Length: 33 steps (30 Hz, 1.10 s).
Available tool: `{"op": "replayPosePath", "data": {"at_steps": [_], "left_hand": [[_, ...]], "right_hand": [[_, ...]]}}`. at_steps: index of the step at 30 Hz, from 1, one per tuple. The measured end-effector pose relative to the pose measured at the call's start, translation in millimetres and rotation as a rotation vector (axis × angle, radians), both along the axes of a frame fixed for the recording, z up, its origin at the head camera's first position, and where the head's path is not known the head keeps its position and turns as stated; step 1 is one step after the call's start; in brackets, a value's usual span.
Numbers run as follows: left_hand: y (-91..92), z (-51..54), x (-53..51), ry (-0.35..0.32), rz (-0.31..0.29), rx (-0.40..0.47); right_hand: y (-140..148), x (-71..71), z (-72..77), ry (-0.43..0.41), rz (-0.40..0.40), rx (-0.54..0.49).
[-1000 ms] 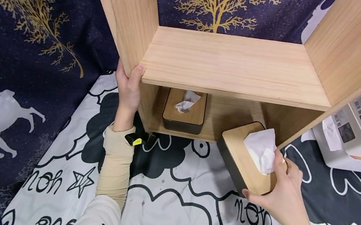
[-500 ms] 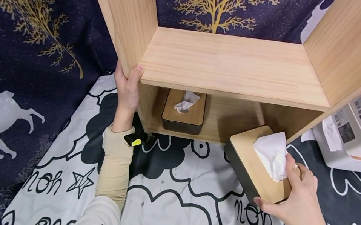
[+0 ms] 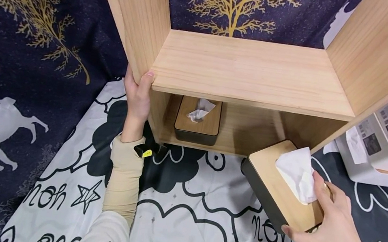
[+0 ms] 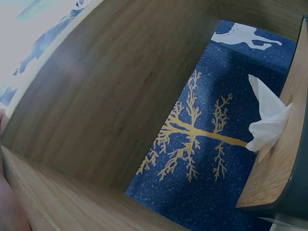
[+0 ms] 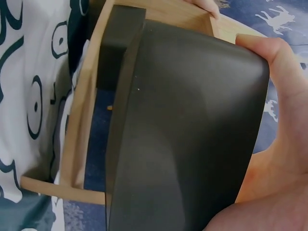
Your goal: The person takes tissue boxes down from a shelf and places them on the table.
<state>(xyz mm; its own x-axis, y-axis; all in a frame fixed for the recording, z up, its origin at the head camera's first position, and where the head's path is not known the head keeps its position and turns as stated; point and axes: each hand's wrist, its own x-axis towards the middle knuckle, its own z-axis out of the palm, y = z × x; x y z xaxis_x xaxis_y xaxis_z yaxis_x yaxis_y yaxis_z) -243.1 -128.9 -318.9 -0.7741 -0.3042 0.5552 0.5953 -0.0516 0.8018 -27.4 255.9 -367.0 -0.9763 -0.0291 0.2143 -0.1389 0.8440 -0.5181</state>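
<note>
My right hand grips a tissue box by its near end, thumb on one side and fingers on the other. The box has a light wooden lid, a dark body and a white tissue sticking out. It sits tilted at the front right of the shelf's lower compartment; its dark outside fills much of the right wrist view. My left hand holds the left upright of the wooden shelf, thumb in front, other fingers mostly hidden behind. A second, similar tissue box stands inside the lower compartment, at its left.
White boxes with printed labels stand right of the shelf, with tissue poking out. A black-and-white patterned cloth lies underneath. Dark blue fabric with golden trees and pale animals hangs behind.
My right hand has drawn the tissue box rightward and toward me, farther out from the lower compartment. The left hand and the second tissue box have stayed in place.
</note>
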Motion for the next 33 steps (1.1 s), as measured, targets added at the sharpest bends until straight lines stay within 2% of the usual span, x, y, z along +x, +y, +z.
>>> {"op": "replayPosePath", "data": {"at_steps": [11, 23, 33], "left_hand": [[1.5, 2.0, 1.8, 0.005, -0.002, -0.005], [-0.3, 0.1, 0.3, -0.004, 0.008, -0.008], [0.0, -0.3, -0.6, 0.001, 0.006, -0.009]], "right_hand": [[14, 10.1, 3.1, -0.065, -0.015, 0.022], [27, 16.4, -0.9, -0.015, -0.005, -0.004], [27, 19.3, -0.2, 0.013, -0.014, 0.016]]}}
